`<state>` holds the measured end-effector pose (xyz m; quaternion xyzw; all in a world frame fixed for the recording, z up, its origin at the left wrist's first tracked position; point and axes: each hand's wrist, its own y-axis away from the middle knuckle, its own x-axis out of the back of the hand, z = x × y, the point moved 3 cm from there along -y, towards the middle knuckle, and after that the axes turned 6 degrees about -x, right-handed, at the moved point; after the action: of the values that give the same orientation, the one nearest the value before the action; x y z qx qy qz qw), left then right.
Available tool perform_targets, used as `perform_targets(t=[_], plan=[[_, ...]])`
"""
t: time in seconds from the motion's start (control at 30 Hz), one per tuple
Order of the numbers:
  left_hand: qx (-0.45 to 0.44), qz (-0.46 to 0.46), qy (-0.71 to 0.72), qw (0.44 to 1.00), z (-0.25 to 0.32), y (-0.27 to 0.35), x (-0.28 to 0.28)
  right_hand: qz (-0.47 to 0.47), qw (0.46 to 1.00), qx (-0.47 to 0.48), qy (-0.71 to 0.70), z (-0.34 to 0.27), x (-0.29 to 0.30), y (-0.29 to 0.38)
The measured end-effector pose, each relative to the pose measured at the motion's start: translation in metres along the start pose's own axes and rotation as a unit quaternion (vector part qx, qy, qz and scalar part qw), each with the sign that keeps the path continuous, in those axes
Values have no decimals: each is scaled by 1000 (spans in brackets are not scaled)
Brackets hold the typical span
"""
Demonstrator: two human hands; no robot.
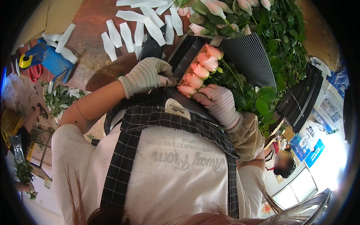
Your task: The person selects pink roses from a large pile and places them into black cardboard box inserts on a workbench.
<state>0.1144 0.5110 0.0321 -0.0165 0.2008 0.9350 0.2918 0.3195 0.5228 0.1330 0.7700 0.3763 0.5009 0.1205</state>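
Note:
Five pink roses (199, 70) lie in a slanting row on an orange-brown strip inside a black holder (182, 56) with a grey ribbed sheet (249, 56) at its right. My left hand (150, 74), in a striped knit glove, has its fingers curled at the holder's edge, left of the lowest rose; whether it grips anything is unclear. My right hand (218, 102), gloved too, pinches the lowest rose (187, 89) near its base. Green leaves (242, 92) and stems stretch away to the right of the flowers.
White foam net sleeves (126, 36) lie scattered on the reddish-brown table (84, 53). More netted roses (213, 8) and foliage are piled at top right. Red-handled scissors (35, 73) and yellow tape (26, 61) are by a blue holder (57, 63) at left. Other people are in the background.

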Motion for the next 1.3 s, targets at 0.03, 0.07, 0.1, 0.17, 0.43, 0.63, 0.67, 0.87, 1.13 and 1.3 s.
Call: perform_targets(t=[0.03,0.07,0.1,0.17,0.43,0.63,0.67,0.87,1.13,1.3], plan=[[10,1,-1,1000,0,0,0,-7,1000,-19,-17,1,-2,-1],[20,2,-2,1000,-1,0,-1,-6,1000,-21,-19,1,-3,0],[57,-8,4,998,3,1,-1,-4,1000,-20,-20,2,-4,0],[129,-26,16,991,13,4,2,13,1000,2,-1,2,-2,2],[18,-5,-13,1000,0,2,-1,107,976,-11,190,8,3,3],[29,-7,16,999,-6,2,-3,108,979,24,173,9,-3,-1],[31,-10,24,999,-7,2,-3,110,980,26,167,12,-5,-3],[-203,134,-213,946,44,3,14,176,957,9,232,9,17,8],[-352,-25,-435,828,56,-16,-18,194,940,30,279,23,1,-7],[-337,-28,-442,831,51,-21,-21,204,949,40,236,22,-1,-12]])
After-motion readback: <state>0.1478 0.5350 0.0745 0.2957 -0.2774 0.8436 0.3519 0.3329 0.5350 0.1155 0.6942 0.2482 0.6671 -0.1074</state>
